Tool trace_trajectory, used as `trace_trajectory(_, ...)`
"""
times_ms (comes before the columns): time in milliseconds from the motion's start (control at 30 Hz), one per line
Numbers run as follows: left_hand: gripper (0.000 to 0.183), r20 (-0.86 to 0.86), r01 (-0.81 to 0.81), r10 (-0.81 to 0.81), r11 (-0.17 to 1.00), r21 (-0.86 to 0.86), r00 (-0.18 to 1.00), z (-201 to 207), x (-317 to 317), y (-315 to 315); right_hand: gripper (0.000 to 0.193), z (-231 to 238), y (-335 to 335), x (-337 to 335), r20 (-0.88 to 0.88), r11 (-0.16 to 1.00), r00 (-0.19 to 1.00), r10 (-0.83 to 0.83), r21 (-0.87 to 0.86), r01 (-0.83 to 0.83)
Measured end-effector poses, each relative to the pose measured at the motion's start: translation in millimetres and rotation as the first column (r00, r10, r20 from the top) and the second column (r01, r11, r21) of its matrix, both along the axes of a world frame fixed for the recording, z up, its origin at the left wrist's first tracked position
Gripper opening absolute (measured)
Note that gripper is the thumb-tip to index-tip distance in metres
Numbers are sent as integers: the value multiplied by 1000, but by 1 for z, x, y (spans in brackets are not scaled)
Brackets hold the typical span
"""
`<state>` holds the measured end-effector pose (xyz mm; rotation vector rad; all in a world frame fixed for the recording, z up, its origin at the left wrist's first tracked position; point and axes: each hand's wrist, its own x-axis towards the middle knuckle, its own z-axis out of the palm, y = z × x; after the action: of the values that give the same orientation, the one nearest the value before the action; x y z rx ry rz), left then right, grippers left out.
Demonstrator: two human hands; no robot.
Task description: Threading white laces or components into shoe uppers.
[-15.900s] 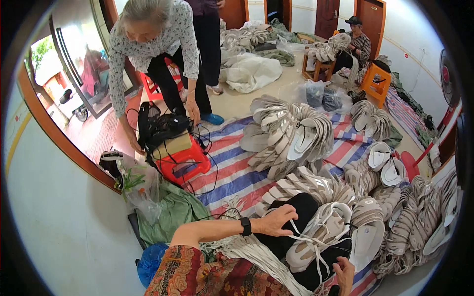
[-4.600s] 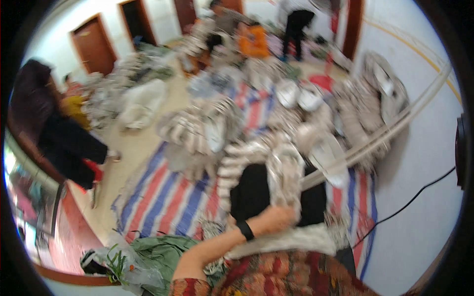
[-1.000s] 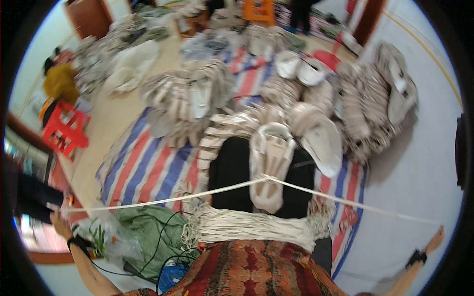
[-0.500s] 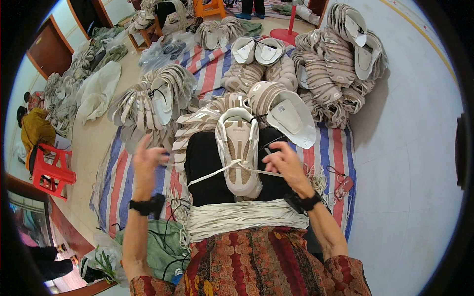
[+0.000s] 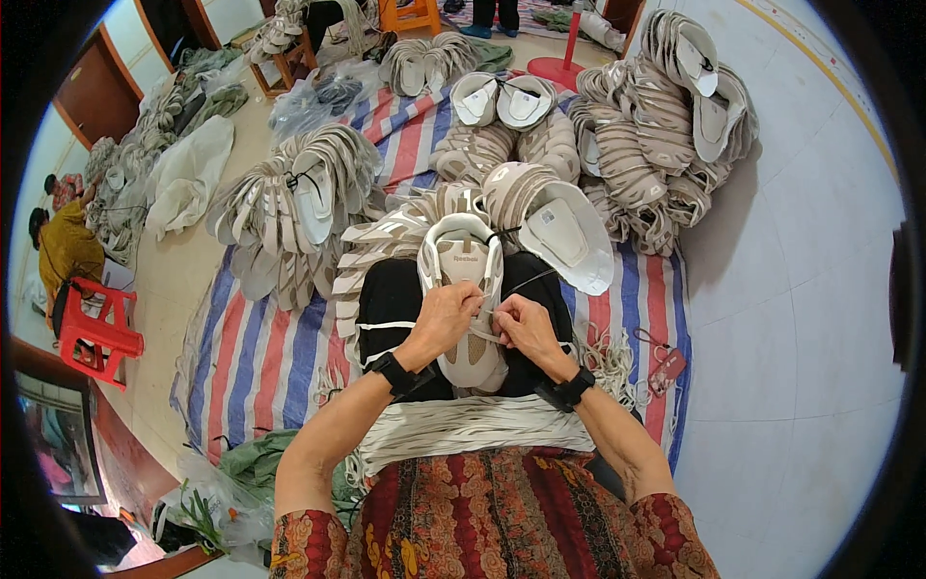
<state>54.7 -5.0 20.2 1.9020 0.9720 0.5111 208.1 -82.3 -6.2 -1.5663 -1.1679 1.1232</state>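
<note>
A beige and white shoe upper (image 5: pixel 457 253) lies across my black-clad knees, its toe toward me. Over its lacing area my left hand (image 5: pixel 444 320) and my right hand (image 5: pixel 529 330) are close together, each with fingers pinched on a white shoelace (image 5: pixel 386 326). One stretch of that lace trails to the left of my left hand. My fingers hide most of the eyelets. A thick bundle of white laces (image 5: pixel 473 425) rests across my lap. A tied stack of uppers (image 5: pixel 569 236) sits just beyond the right knee, with a black tie at its edge.
More uppers are stacked at the left (image 5: pixel 318 198) and in a tall pile (image 5: pixel 656 125) at the back right, on a striped sheet (image 5: pixel 260 357). A red stool (image 5: pixel 99 328) and a person in a mustard top (image 5: pixel 69 253) are far left. A red phone-like object (image 5: pixel 667 371) lies right.
Both hands have come inward from either side of the upper to meet over its lacing area. Fingers that were apart are now pinched on the lace.
</note>
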Motion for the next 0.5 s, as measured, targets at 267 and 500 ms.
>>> trace_trajectory(267,17,103,-34,56,979,-201,993,4,0,-6,15,-3,7,-10,402,979,914,-57,201,-28)
trace_trajectory(500,15,311,-210,304,930,-301,900,-4,-22,3,11,22,14,6,346,995,937,52,59,-77)
